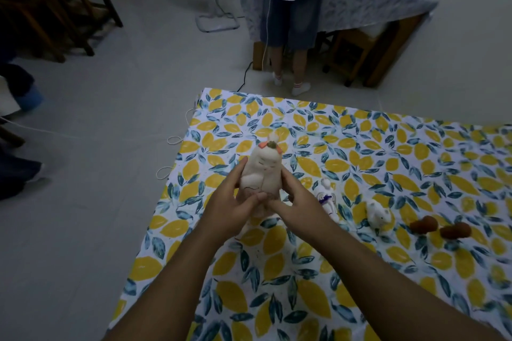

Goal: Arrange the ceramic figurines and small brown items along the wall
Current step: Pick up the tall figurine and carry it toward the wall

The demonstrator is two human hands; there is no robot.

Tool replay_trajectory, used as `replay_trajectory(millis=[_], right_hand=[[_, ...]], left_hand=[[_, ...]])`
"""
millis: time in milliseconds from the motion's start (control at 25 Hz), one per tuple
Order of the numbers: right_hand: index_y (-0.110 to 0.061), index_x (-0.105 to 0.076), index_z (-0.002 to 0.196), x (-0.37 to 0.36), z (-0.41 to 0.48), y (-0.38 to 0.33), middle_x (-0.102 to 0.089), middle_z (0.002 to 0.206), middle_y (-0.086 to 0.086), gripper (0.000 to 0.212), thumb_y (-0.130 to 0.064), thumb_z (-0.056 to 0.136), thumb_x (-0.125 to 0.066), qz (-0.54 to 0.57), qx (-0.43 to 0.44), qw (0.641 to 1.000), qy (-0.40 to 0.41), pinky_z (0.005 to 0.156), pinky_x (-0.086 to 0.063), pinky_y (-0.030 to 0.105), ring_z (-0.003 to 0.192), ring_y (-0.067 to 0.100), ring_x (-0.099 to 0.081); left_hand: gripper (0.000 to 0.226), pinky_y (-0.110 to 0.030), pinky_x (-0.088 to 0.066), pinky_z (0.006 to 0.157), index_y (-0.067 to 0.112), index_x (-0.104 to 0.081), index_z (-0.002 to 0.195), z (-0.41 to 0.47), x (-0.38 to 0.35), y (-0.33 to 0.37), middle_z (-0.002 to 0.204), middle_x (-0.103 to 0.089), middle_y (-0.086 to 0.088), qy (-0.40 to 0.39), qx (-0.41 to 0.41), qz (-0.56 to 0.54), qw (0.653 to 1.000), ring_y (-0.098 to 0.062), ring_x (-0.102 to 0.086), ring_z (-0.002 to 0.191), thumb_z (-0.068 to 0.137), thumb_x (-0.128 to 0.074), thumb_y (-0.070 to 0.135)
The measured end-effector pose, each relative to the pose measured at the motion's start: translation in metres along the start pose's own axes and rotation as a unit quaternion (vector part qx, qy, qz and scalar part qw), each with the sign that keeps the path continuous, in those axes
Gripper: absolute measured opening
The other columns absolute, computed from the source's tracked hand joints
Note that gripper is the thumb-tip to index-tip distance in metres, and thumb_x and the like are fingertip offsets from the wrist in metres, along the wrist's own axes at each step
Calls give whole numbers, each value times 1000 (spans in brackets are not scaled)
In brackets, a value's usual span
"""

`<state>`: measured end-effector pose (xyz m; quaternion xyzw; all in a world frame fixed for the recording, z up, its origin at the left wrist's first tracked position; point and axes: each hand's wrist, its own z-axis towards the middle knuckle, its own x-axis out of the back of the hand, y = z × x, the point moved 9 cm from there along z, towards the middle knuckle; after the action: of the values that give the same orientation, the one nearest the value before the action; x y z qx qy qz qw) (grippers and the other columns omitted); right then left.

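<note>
A tall pale ceramic figurine (261, 170) with an orange-trimmed top stands upright, held between both my hands above the lemon-print cloth. My left hand (234, 202) wraps its left side and my right hand (297, 201) grips its right side and base. To the right on the cloth lie a small white figurine with a purple bow (327, 198), a white animal figurine (379, 214), and two small brown gourd-shaped items (424, 225) (455, 230) in a rough row.
The lemon-print cloth (304, 271) covers a table whose left edge drops to a grey tiled floor. A person in a white top (291, 8) stands at another cloth-covered table at the back. Dark wooden chairs (55, 8) sit at the back left.
</note>
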<state>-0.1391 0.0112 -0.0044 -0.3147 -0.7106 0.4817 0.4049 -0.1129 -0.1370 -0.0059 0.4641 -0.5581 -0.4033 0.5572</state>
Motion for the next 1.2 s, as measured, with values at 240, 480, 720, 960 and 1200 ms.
replay_trajectory(millis=[240, 480, 720, 960, 1200], right_hand=[[-64, -35, 143, 79, -42, -47, -57, 139, -27, 65, -45, 90, -68, 66, 67, 989, 115, 88, -60, 31, 125, 0, -57], [-42, -42, 150, 221, -106, -18, -68, 130, -13, 78, -29, 85, -82, 87, 68, 945, 308, 88, -61, 31, 122, 5, -63], [-39, -52, 143, 394, -174, 55, -69, 122, -20, 78, -21, 76, -88, 99, 34, 901, 420, 78, -61, 24, 109, -2, -66], [-47, -55, 136, 565, -206, 148, -65, 116, -25, 67, -39, 76, -85, 94, -6, 865, 494, 70, -58, 18, 103, -7, -64], [-44, -57, 123, 695, -190, 225, -65, 111, -27, 63, -57, 67, -82, 101, -30, 826, 553, 70, -59, 21, 101, -5, -64]], left_hand=[[51, -23, -58, 81, 40, -45, 143, 17, -46, 93, 127, -59, 30, 18, -86, -112, 990, 1, -61, 114, 95, -58, 48], [42, -40, -55, 96, 49, -44, 139, 51, -192, 171, 139, -54, 10, -122, -98, -145, 977, -10, -58, 123, 97, -46, 48], [39, -48, -40, 111, 48, -46, 140, 92, -392, 214, 141, -44, 0, -181, -68, -62, 979, -17, -44, 135, 103, -34, 49], [34, -17, -53, 85, 32, -54, 138, 144, -601, 236, 138, -57, 7, -240, -21, -73, 968, 2, -59, 117, 109, -37, 28], [32, -14, -54, 72, 32, -61, 126, 213, -743, 247, 115, -64, 15, -254, -8, -71, 965, 13, -64, 92, 108, -37, 19]])
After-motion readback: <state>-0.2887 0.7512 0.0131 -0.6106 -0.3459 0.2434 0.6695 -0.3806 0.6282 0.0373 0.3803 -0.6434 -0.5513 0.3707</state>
